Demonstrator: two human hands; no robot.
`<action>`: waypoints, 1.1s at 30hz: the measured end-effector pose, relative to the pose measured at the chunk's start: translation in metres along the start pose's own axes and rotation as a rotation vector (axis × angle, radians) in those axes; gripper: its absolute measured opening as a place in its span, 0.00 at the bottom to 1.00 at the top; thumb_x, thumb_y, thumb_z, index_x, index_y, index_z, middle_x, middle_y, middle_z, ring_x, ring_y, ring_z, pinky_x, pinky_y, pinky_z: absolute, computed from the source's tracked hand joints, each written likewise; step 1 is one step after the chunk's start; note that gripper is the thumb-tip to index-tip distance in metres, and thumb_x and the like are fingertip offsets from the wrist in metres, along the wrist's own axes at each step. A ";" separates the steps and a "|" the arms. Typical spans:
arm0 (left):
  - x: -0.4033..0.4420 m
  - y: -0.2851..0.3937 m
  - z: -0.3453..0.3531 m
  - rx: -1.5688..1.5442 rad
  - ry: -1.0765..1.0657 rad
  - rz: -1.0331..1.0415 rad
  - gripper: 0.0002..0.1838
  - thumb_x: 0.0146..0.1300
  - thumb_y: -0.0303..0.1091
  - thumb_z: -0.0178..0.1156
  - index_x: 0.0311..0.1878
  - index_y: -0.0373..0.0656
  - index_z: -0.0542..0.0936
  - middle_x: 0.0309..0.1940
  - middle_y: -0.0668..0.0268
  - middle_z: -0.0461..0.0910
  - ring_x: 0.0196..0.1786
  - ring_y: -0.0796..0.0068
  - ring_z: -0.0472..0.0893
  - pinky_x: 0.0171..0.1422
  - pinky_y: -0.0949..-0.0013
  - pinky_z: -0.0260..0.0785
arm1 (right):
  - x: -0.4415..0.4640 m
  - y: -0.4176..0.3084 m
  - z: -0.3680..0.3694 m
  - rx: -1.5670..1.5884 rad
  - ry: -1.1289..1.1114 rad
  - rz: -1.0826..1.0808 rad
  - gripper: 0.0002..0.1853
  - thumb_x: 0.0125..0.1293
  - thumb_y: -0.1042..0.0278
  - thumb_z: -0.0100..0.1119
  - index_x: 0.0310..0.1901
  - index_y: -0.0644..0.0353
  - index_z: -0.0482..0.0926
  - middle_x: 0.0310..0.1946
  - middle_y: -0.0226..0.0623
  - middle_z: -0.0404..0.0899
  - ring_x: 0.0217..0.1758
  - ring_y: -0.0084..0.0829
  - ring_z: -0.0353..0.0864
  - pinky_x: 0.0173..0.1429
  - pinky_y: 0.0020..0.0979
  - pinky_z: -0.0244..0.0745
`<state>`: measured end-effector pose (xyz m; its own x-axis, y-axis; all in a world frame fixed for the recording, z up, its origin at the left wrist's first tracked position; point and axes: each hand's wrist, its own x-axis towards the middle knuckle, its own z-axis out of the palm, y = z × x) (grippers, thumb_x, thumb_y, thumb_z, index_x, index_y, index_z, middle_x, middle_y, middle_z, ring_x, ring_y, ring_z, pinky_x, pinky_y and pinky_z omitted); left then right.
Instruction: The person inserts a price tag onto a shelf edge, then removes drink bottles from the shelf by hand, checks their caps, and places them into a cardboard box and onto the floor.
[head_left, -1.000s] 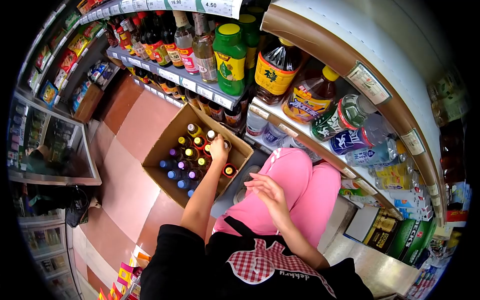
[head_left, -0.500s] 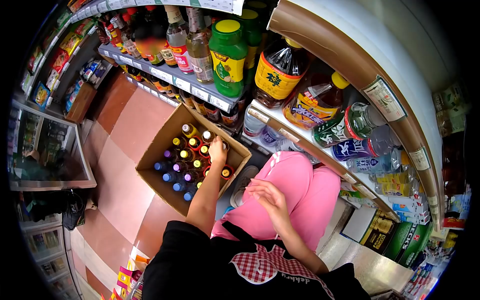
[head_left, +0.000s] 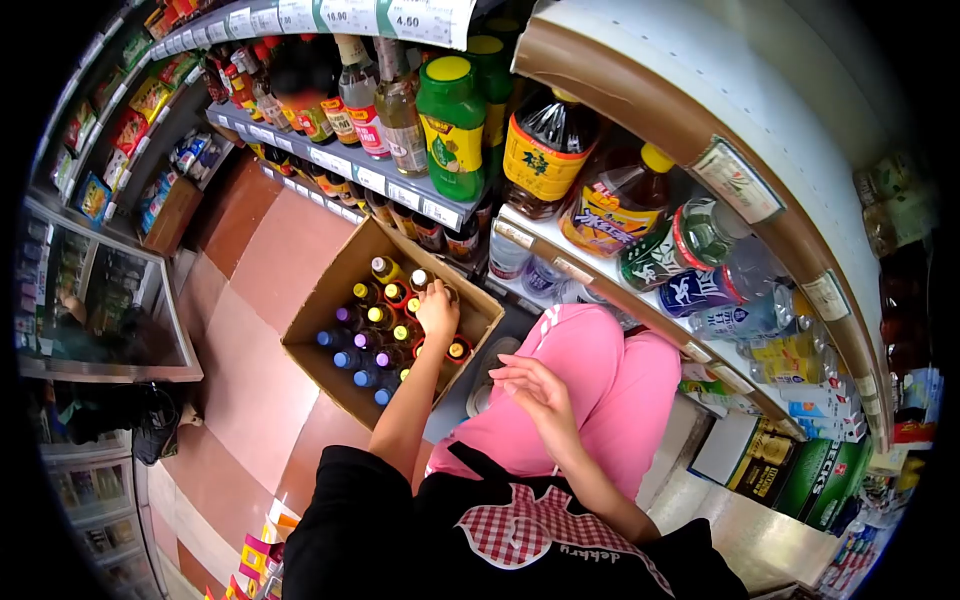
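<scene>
My left hand [head_left: 438, 312] reaches into an open cardboard box [head_left: 318, 380] on the floor. Its fingers are curled round the top of a bottle near the box's right corner, which they mostly hide. A white-capped bottle [head_left: 420, 279] stands right beside the fingertips. Several more bottles fill the box upright, with yellow, purple, red and blue caps, among them a blue-capped bottle [head_left: 365, 379]. My right hand [head_left: 537, 388] hangs above my pink-trousered knees, fingers loosely spread, holding nothing.
A shelf [head_left: 335, 160] of sauce bottles and a green yellow-capped bottle [head_left: 450, 130] runs behind the box. To the right, another shelf [head_left: 560, 265] carries large drink bottles. A glass-fronted cabinet [head_left: 120, 300] stands at left. A green Beck's carton [head_left: 825, 480] sits at lower right.
The view has shifted slightly. My left hand stays among the bottles at the same corner, and my right hand keeps nearly the same pose.
</scene>
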<state>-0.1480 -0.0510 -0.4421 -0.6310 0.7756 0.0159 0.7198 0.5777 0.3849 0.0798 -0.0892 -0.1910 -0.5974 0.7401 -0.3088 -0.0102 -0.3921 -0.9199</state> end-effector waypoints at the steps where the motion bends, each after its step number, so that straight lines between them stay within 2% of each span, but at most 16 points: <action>1: -0.003 0.010 -0.016 -0.033 0.029 -0.016 0.21 0.51 0.32 0.68 0.47 0.42 0.72 0.44 0.57 0.79 0.51 0.51 0.78 0.47 0.52 0.75 | -0.001 -0.001 0.000 0.006 0.001 -0.006 0.18 0.70 0.76 0.54 0.60 0.64 0.73 0.49 0.38 0.82 0.54 0.24 0.79 0.60 0.27 0.71; 3: -0.012 0.028 -0.049 -0.112 0.095 -0.014 0.18 0.54 0.33 0.65 0.47 0.42 0.73 0.44 0.57 0.79 0.51 0.51 0.77 0.47 0.51 0.74 | -0.004 -0.003 0.001 0.020 -0.006 -0.051 0.18 0.70 0.76 0.55 0.60 0.64 0.73 0.50 0.38 0.82 0.54 0.24 0.79 0.60 0.27 0.71; 6: -0.031 0.057 -0.097 -0.298 0.334 0.066 0.13 0.55 0.32 0.63 0.43 0.43 0.78 0.41 0.58 0.80 0.46 0.52 0.79 0.49 0.52 0.73 | -0.008 -0.008 -0.001 0.019 -0.003 -0.121 0.19 0.70 0.75 0.56 0.61 0.64 0.72 0.50 0.37 0.81 0.55 0.25 0.79 0.62 0.26 0.71; 7: -0.035 0.064 -0.111 -0.436 0.349 0.099 0.13 0.54 0.31 0.64 0.44 0.42 0.78 0.41 0.57 0.81 0.46 0.52 0.79 0.51 0.54 0.72 | -0.010 -0.010 -0.003 0.006 -0.001 -0.147 0.19 0.70 0.74 0.56 0.62 0.64 0.72 0.51 0.37 0.81 0.55 0.25 0.79 0.62 0.27 0.71; 9: -0.050 0.095 -0.165 -0.478 0.413 0.206 0.12 0.55 0.27 0.64 0.43 0.38 0.79 0.38 0.56 0.80 0.43 0.56 0.79 0.49 0.57 0.72 | -0.015 -0.020 -0.006 -0.020 0.014 -0.210 0.20 0.70 0.73 0.56 0.62 0.64 0.72 0.51 0.37 0.81 0.56 0.25 0.78 0.63 0.27 0.70; 12: -0.076 0.146 -0.233 -0.723 0.435 0.285 0.09 0.58 0.24 0.63 0.43 0.37 0.79 0.35 0.60 0.78 0.36 0.63 0.76 0.40 0.65 0.68 | -0.028 -0.042 -0.011 -0.025 0.053 -0.335 0.20 0.70 0.73 0.56 0.62 0.64 0.72 0.52 0.38 0.80 0.58 0.26 0.78 0.64 0.29 0.70; 14: -0.087 0.172 -0.263 -0.731 0.512 0.433 0.08 0.59 0.23 0.62 0.42 0.37 0.78 0.35 0.61 0.77 0.35 0.64 0.75 0.39 0.65 0.65 | -0.038 -0.059 -0.017 -0.039 0.080 -0.414 0.20 0.69 0.74 0.56 0.62 0.65 0.72 0.53 0.39 0.80 0.58 0.26 0.78 0.65 0.29 0.69; 17: -0.106 0.209 -0.294 -0.757 0.524 0.595 0.07 0.60 0.21 0.60 0.42 0.35 0.77 0.36 0.62 0.78 0.36 0.71 0.76 0.41 0.69 0.67 | -0.058 -0.087 -0.028 -0.062 0.151 -0.517 0.20 0.69 0.77 0.55 0.61 0.67 0.72 0.54 0.41 0.80 0.59 0.28 0.78 0.67 0.32 0.69; 21: -0.126 0.256 -0.312 -0.840 0.499 0.784 0.09 0.58 0.22 0.62 0.42 0.36 0.78 0.37 0.61 0.78 0.37 0.70 0.75 0.40 0.72 0.64 | -0.088 -0.124 -0.044 -0.074 0.256 -0.689 0.19 0.68 0.78 0.56 0.60 0.70 0.72 0.53 0.43 0.80 0.59 0.31 0.78 0.67 0.34 0.69; 24: -0.138 0.295 -0.329 -0.892 0.488 0.949 0.11 0.55 0.23 0.63 0.43 0.36 0.79 0.37 0.60 0.78 0.39 0.67 0.75 0.41 0.69 0.65 | -0.112 -0.144 -0.057 -0.048 0.351 -0.791 0.18 0.67 0.78 0.56 0.58 0.71 0.73 0.54 0.44 0.79 0.60 0.32 0.77 0.68 0.34 0.69; 26: -0.143 0.322 -0.341 -0.921 0.444 1.048 0.13 0.52 0.23 0.64 0.43 0.37 0.80 0.37 0.60 0.78 0.36 0.68 0.72 0.40 0.69 0.64 | -0.128 -0.158 -0.069 -0.058 0.413 -0.870 0.18 0.66 0.78 0.57 0.58 0.71 0.73 0.54 0.44 0.79 0.60 0.33 0.77 0.68 0.35 0.69; 27: -0.146 0.335 -0.349 -0.928 0.391 1.064 0.13 0.51 0.22 0.65 0.43 0.36 0.79 0.37 0.58 0.79 0.38 0.62 0.74 0.43 0.65 0.66 | -0.135 -0.164 -0.073 -0.076 0.491 -0.931 0.18 0.65 0.77 0.58 0.56 0.68 0.76 0.54 0.43 0.80 0.58 0.31 0.79 0.63 0.31 0.72; 28: -0.150 0.348 -0.357 -0.933 0.337 1.077 0.14 0.50 0.21 0.65 0.42 0.36 0.78 0.37 0.56 0.80 0.39 0.57 0.77 0.47 0.61 0.68 | -0.143 -0.170 -0.077 -0.074 0.535 -0.945 0.18 0.65 0.78 0.58 0.56 0.69 0.76 0.54 0.43 0.80 0.58 0.31 0.79 0.64 0.31 0.71; 29: -0.151 0.364 -0.366 -0.955 0.317 1.130 0.14 0.49 0.21 0.65 0.42 0.36 0.78 0.36 0.57 0.80 0.39 0.57 0.76 0.45 0.62 0.68 | -0.150 -0.176 -0.081 -0.072 0.580 -0.958 0.18 0.65 0.78 0.58 0.56 0.69 0.76 0.54 0.42 0.80 0.58 0.31 0.79 0.64 0.31 0.71; 30: -0.149 0.379 -0.369 -0.947 0.292 1.152 0.13 0.53 0.24 0.65 0.43 0.38 0.80 0.36 0.63 0.78 0.35 0.70 0.73 0.37 0.71 0.64 | -0.156 -0.181 -0.086 -0.069 0.623 -0.970 0.18 0.65 0.78 0.58 0.56 0.69 0.76 0.54 0.42 0.80 0.58 0.31 0.79 0.65 0.31 0.70; 33: -0.140 0.432 -0.380 -1.003 0.154 1.210 0.13 0.54 0.26 0.65 0.45 0.39 0.79 0.40 0.63 0.80 0.40 0.70 0.76 0.40 0.70 0.67 | -0.169 -0.187 -0.100 -0.088 0.686 -1.043 0.17 0.65 0.79 0.58 0.55 0.69 0.76 0.54 0.43 0.79 0.59 0.32 0.78 0.67 0.32 0.68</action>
<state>0.1412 -0.0066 0.0727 0.0844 0.5660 0.8201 0.3619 -0.7842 0.5040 0.2626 -0.0864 0.0091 0.2041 0.8176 0.5384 -0.1573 0.5702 -0.8063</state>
